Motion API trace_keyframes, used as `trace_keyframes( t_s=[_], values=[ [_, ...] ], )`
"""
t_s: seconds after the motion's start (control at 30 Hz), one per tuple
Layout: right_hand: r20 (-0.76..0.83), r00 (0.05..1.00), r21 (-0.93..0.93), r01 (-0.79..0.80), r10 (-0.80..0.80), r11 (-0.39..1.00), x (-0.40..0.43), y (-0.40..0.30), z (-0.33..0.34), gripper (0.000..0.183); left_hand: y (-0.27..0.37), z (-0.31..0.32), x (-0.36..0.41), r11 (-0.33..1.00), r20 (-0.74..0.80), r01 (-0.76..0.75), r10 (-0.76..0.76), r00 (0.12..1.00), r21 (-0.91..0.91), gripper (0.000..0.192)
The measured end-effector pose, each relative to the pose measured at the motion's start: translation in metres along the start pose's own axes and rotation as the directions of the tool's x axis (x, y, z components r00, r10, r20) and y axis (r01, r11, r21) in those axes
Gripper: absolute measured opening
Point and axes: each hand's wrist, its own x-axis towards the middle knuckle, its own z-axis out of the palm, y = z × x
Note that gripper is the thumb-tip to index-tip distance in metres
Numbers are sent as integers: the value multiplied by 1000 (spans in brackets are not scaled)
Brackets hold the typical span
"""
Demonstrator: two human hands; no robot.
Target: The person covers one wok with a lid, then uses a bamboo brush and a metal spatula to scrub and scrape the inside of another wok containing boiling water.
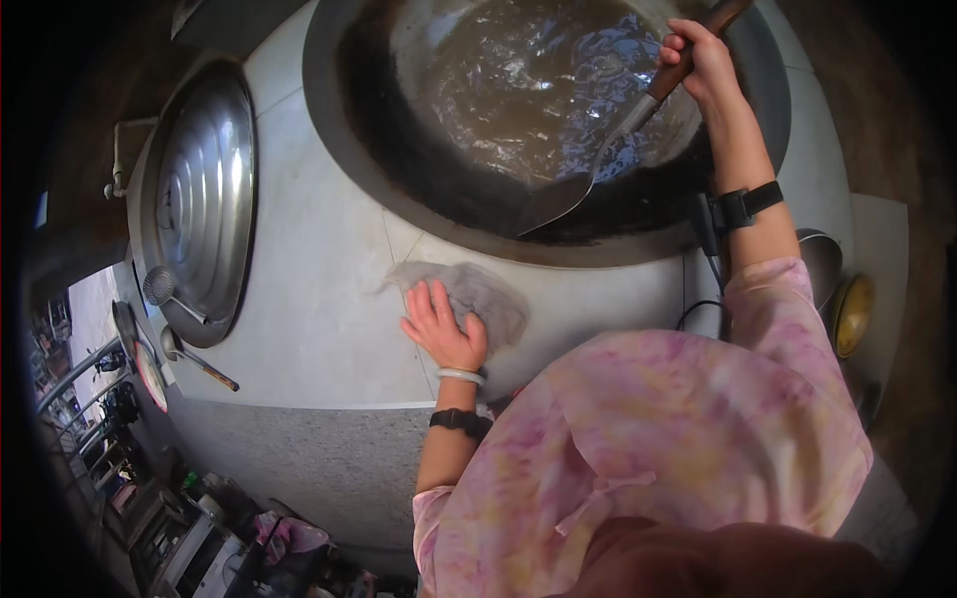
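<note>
My right hand [700,63] is closed around the wooden handle of a metal wok spatula [626,123]. The spatula's blade rests against the dark near wall of a large wok [359,142], out of the liquid. Murky, rippling liquid [516,90] fills the wok's middle. On the pale tiled stovetop [314,299], just below the wok's rim, lies a wet grey cloth [497,299]. My left hand [447,329] presses palm down on the cloth's left part, its fingers spread.
To the left stands a large domed metal lid [205,194], with a skimmer [158,286] on its near edge. A ladle [198,360] lies close by at the stovetop's edge. At the right are a metal bowl [819,258] and a yellow bowl [852,315]. A black cable [695,305] runs beside my right side.
</note>
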Motion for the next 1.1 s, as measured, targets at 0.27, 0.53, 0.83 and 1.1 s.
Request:
trace_keyframes(
  t_s=[0.27, 0.53, 0.83, 1.1],
  values=[
    [-208, 968, 165, 177, -141, 970, 9, 58, 49, 13, 1, 4, 4, 1000, 21, -8, 8, 1000, -1, 66],
    [-337, 923, 194, 260, -185, 946, 9, 71, 61, 11, 1, 1, 3, 999, 6, -39, 39, 999, 17, 66],
    [-177, 977, 222, 161, -122, 962, -16, 61, 22, 11, 3, -1, 1, 999, 14, 10, -11, 1000, 35, 66],
    [-171, 985, 132, -3, 25, 991, 1, 132, 105, 11, 1, 4, 4, 1000, 37, 11, -11, 999, 1, 68]
  ],
)
